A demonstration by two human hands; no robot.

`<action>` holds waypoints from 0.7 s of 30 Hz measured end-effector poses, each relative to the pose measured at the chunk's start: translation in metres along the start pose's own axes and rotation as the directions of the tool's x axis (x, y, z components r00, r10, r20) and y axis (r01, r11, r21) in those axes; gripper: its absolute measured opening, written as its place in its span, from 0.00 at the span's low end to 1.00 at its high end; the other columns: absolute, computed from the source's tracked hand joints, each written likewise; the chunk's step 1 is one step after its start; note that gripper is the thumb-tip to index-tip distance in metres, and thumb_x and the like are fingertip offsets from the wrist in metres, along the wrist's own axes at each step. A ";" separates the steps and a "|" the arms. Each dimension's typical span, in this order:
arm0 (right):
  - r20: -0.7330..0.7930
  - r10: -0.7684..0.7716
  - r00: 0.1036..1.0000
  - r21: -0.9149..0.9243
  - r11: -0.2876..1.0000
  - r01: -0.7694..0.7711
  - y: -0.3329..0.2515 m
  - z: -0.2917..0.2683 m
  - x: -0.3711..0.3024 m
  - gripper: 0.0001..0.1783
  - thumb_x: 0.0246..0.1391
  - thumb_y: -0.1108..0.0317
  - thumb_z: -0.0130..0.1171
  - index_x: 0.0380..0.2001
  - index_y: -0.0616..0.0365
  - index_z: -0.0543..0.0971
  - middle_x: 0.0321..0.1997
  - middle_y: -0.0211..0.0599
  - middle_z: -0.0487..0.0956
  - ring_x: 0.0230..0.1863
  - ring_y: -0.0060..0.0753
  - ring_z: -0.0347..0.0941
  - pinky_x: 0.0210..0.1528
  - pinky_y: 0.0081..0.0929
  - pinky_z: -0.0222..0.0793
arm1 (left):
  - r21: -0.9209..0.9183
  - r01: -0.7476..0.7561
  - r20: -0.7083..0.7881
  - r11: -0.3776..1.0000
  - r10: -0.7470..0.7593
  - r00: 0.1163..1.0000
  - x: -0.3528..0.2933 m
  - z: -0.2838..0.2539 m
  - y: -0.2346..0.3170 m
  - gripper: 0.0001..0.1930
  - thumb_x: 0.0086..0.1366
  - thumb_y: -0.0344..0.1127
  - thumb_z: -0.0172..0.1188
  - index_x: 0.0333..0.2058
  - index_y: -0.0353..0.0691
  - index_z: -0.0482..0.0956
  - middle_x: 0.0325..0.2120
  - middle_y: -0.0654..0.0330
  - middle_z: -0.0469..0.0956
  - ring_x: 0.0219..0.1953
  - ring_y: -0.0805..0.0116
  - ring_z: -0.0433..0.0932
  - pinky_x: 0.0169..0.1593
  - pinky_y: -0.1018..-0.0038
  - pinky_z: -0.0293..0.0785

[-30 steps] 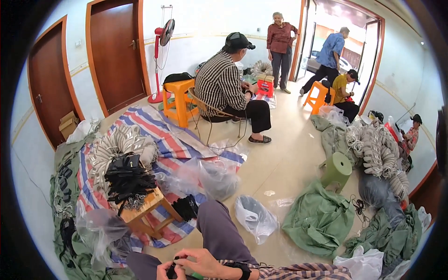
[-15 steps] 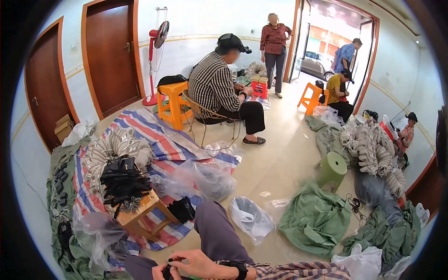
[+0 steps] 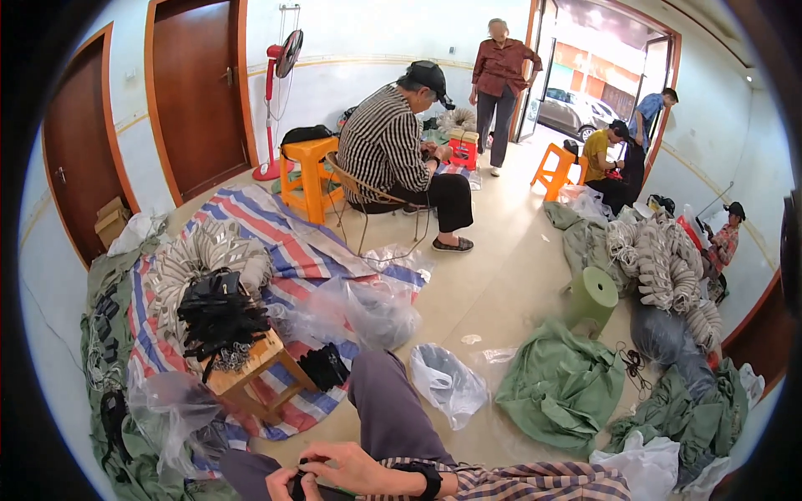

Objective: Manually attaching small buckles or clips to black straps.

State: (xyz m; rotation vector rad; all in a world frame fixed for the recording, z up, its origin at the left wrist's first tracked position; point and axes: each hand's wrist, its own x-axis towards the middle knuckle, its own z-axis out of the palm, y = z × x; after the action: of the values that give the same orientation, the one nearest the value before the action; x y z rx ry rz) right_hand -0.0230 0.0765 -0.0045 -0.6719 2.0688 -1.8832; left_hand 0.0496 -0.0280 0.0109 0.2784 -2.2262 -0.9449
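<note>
At the bottom of the head view, my left hand (image 3: 280, 483) and my right hand (image 3: 344, 468) meet over my lap. Both grip a small black piece (image 3: 298, 486) that looks like fabric or strap; fingers cover most of it. A dark band circles my right wrist. To the left of my knee, a wooden stool (image 3: 271, 367) bears a pile of black straps (image 3: 219, 313) with small metal rings (image 3: 232, 356) hanging at its front. More black straps (image 3: 324, 366) lie beside the stool.
A coil of pale bundled straps (image 3: 171, 275) lies on a striped tarp (image 3: 292, 242). Ahead are a clear plastic bag (image 3: 447, 384), green cloth (image 3: 560, 388) and a green stool (image 3: 591, 301). A seated person in stripes (image 3: 384, 138) works nearby; several other people are farther off.
My hands stay together on the black piece with only slight finger movement. The standing person in dark red has stepped nearer, and the person in blue by the door has shifted right.
</note>
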 end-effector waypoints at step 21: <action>0.137 0.193 0.972 0.507 0.829 -0.236 0.014 -0.015 0.007 0.07 0.51 0.73 0.59 0.34 0.65 0.76 0.27 0.32 0.78 0.30 0.19 0.76 0.32 0.15 0.71 | -0.366 0.274 0.108 0.889 -0.252 0.962 -0.007 0.012 -0.012 0.09 0.50 0.21 0.59 0.32 0.35 0.72 0.30 0.59 0.70 0.31 0.71 0.73 0.35 0.79 0.70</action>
State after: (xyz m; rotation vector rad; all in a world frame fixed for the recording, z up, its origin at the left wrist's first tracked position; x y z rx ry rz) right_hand -0.0383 0.0865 -0.0155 -0.3513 1.4047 -2.1036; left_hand 0.0453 -0.0271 -0.0072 0.3841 -2.0316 -1.5227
